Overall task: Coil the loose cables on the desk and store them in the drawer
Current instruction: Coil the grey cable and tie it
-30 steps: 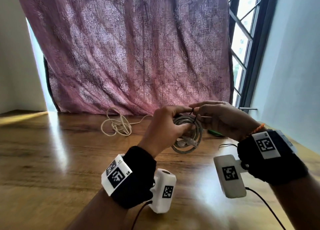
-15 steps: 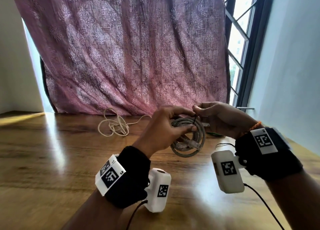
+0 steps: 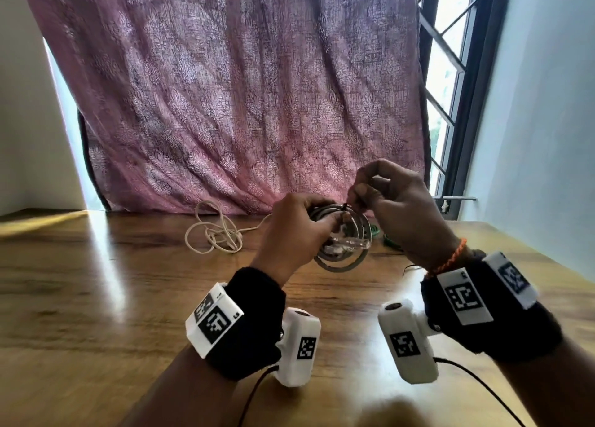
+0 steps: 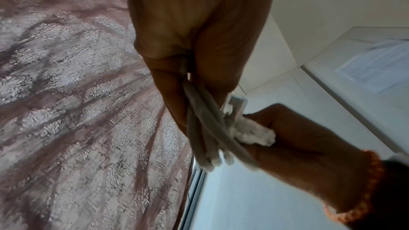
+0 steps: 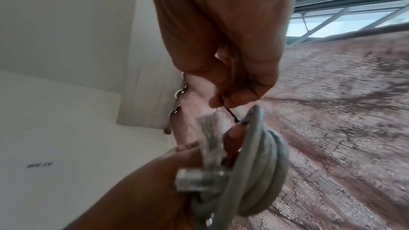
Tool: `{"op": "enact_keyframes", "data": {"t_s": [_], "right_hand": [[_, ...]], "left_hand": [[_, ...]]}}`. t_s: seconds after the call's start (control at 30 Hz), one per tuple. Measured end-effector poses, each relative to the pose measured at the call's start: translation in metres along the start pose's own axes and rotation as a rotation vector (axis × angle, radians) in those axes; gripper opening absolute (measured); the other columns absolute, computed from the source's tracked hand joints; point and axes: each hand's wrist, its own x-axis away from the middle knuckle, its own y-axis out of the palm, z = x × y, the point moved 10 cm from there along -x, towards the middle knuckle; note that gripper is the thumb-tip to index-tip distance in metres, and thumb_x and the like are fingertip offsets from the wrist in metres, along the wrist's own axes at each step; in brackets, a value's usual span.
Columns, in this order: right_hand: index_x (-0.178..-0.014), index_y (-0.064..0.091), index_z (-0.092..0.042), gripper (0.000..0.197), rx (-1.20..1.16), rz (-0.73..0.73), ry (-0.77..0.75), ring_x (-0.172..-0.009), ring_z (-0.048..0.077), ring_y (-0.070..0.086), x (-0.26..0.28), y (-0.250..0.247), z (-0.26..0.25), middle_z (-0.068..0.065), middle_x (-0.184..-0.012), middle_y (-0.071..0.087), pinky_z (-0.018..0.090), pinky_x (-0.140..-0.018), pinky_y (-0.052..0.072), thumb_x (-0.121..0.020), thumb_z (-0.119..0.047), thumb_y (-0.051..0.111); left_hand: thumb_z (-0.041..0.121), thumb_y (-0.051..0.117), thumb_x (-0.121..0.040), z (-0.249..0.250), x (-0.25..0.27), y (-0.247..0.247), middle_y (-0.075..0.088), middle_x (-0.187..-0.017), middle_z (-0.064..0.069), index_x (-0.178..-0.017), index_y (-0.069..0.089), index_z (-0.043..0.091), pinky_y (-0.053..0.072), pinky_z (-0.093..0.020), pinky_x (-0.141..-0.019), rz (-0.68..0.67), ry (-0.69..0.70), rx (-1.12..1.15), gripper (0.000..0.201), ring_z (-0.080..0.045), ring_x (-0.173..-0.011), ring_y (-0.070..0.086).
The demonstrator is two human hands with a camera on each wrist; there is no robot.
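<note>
The left hand (image 3: 291, 233) is gripping a grey coil (image 3: 346, 259) of cable at centre frame in the head view, holding it up off the desk (image 3: 96, 298). Its fingers are curling round the bundled loops, and in the left wrist view the strands (image 4: 205, 128) are running out from between thumb and fingers. Two clear plugs (image 3: 349, 244) (the cable's ends, by the look of them) are lying across the middle of the coil.

The right hand (image 3: 396, 207) is sitting just right of and a little above the coil, fingers bent, pinching a thin black tie (image 5: 230, 114). In the right wrist view the tie is running from the fingertips (image 5: 223, 101) down to the top edge of the coil (image 5: 261, 155), where it is meeting the loops; whether it is passing fully round them I cannot tell.

A cream cable (image 3: 214, 233) is lying loose and tangled on the desk left of centre, close to the curtain (image 3: 241, 88). A bit of green cable (image 3: 384, 238) is showing on the desk behind the right hand, mostly hidden. The curtain is filling the upper middle of the head view, with a window (image 3: 450, 72) at upper right.
</note>
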Motion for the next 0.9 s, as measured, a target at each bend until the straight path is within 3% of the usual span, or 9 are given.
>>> {"op": "enact_keyframes", "data": {"t_s": [0.1,0.27,0.33,0.4,0.5,0.6,0.67,0.9], "right_hand": [[-0.081,0.055,-0.008,0.022,0.061,-0.055,-0.072,-0.061,0.011,0.055,0.006,0.011,-0.01,0.005,-0.067,0.061,0.022,-0.059,0.048,-0.089,0.012,0.048],[-0.09,0.058,-0.003,0.008,-0.034,-0.057,-0.033,-0.069,0.006,0.063,0.0,0.005,-0.002,0.007,-0.082,0.069,0.018,-0.066,0.053,-0.087,0.004,0.056],[-0.099,0.06,-0.001,0.016,-0.06,-0.072,-0.013,-0.075,0.004,0.064,-0.003,0.002,0.003,0.008,-0.094,0.07,0.017,-0.066,0.051,-0.083,-0.001,0.061],[-0.1,0.063,0.002,0.019,-0.047,-0.087,-0.005,-0.073,0.002,0.064,-0.003,0.005,0.008,0.008,-0.092,0.07,0.014,-0.064,0.049,-0.081,-0.001,0.064],[-0.091,0.068,0.001,0.011,-0.06,-0.043,-0.003,-0.068,0.007,0.063,-0.004,0.003,0.015,0.008,-0.081,0.069,0.016,-0.063,0.051,-0.08,-0.001,0.065],[-0.091,0.067,0.001,0.01,-0.06,-0.06,0.0,-0.07,0.009,0.063,-0.004,0.003,0.016,0.012,-0.083,0.069,0.016,-0.064,0.051,-0.081,0.001,0.065],[-0.093,0.067,0.002,0.012,-0.009,-0.091,-0.023,-0.075,0.012,0.063,-0.003,0.007,0.013,0.017,-0.088,0.07,0.018,-0.068,0.052,-0.081,0.002,0.065],[-0.086,0.07,-0.01,0.008,0.245,-0.005,-0.157,-0.082,0.018,0.066,-0.004,0.002,0.006,0.007,-0.087,0.072,0.031,-0.076,0.052,-0.081,-0.005,0.068]], "left_hand": [[0.037,0.071,-0.068,-0.001,0.0,-0.004,0.074,-0.077,0.004,-0.09,0.075,0.019,0.059,-0.042,-0.07,0.013,-0.019,0.012,0.028,-0.014,-0.073,0.07],[0.019,0.078,-0.075,0.0,0.0,-0.011,0.073,-0.08,0.0,-0.089,0.073,0.014,0.06,-0.037,-0.065,0.013,-0.015,0.017,0.016,-0.012,-0.071,0.07],[0.014,0.078,-0.075,0.005,0.002,-0.015,0.072,-0.078,0.001,-0.086,0.072,0.015,0.058,-0.028,-0.06,0.031,-0.013,0.084,0.013,-0.008,-0.065,0.068],[0.012,0.077,-0.075,0.008,0.003,-0.015,0.072,-0.078,0.001,-0.083,0.072,0.018,0.058,-0.029,-0.06,0.024,-0.019,0.135,0.011,-0.007,-0.062,0.066],[0.02,0.078,-0.074,0.005,0.003,-0.007,0.073,-0.082,0.0,-0.084,0.072,0.022,0.059,-0.039,-0.069,-0.025,-0.032,0.127,0.012,-0.013,-0.068,0.069],[0.048,0.072,-0.063,0.001,0.003,0.0,0.073,-0.084,0.006,-0.088,0.07,0.034,0.057,-0.048,-0.075,-0.067,-0.049,0.088,0.028,-0.018,-0.075,0.071],[0.056,0.064,-0.059,-0.003,0.003,0.004,0.073,-0.083,0.009,-0.089,0.069,0.04,0.056,-0.05,-0.076,-0.098,-0.067,0.072,0.035,-0.018,-0.077,0.071],[0.036,0.07,-0.071,-0.002,0.006,-0.002,0.073,-0.083,0.011,-0.083,0.071,0.04,0.058,-0.046,-0.077,-0.044,-0.119,0.066,0.013,-0.014,-0.078,0.07]]}}
